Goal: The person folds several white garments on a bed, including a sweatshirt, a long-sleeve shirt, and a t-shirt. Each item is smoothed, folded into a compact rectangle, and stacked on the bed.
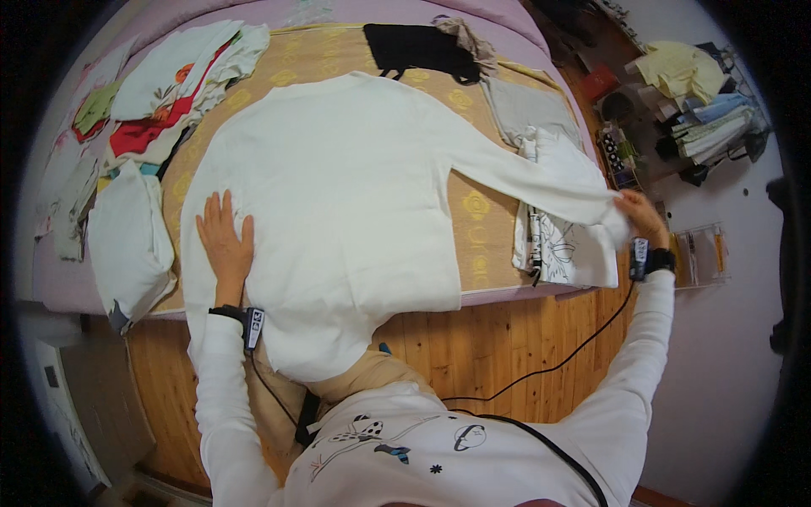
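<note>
Before me a white long-sleeved top [342, 184] lies spread on a bed, its collar at the far side and its lower edge hanging over the near edge. My left hand [226, 237] rests flat on its left side, fingers apart, beside the left sleeve that runs down past my wrist. At the right, my right hand [640, 215] pinches the cuff of the other sleeve, which is drawn out sideways over folded white clothes [570, 247] with a line drawing on them.
A patterned tan mat [475, 228] covers the pink bed. Piled clothes [158, 108] and a folded white garment [132, 241] lie left. A black garment [418, 47] and grey cloth [532, 111] lie at the far right. A black cable [538, 374] trails from my right wrist.
</note>
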`<state>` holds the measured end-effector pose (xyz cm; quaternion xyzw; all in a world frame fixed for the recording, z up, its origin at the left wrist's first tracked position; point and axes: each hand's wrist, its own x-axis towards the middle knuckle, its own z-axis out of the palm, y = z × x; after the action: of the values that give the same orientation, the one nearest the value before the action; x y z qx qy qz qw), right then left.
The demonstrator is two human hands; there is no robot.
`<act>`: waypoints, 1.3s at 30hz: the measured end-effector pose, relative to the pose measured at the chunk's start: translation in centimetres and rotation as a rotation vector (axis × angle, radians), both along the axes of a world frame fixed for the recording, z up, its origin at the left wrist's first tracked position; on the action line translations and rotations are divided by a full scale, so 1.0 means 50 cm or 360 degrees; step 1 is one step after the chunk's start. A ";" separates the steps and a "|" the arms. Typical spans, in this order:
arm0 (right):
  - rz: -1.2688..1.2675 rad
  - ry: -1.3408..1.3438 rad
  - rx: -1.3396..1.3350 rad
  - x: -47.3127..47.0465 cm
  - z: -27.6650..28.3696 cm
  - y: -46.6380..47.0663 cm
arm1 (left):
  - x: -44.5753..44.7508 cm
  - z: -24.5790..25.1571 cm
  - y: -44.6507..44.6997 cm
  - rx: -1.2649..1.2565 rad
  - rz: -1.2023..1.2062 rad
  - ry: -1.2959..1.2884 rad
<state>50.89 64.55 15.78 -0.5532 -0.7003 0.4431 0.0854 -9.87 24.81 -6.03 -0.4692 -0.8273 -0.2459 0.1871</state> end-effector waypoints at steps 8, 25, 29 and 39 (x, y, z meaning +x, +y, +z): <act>0.0794 -0.0154 0.0592 -0.556 0.245 -0.037 | 0.000 0.009 -0.007 0.0077 -0.0026 -0.0082; 0.1059 -0.0122 0.0962 -0.689 -0.200 0.005 | -0.025 0.058 0.080 0.0475 0.0342 -0.0456; 0.1147 -0.0306 0.1323 -0.658 -0.249 0.046 | -0.065 0.078 0.105 0.0056 0.0375 -0.0508; 0.1082 -0.0130 0.0733 -0.657 -0.189 0.049 | -0.086 0.067 0.111 -0.0037 -0.0086 -0.0579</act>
<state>18.05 67.02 6.33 -0.2738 -0.9268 0.2555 0.0280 -14.19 30.38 -2.68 -0.4412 -0.8373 -0.3221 0.0222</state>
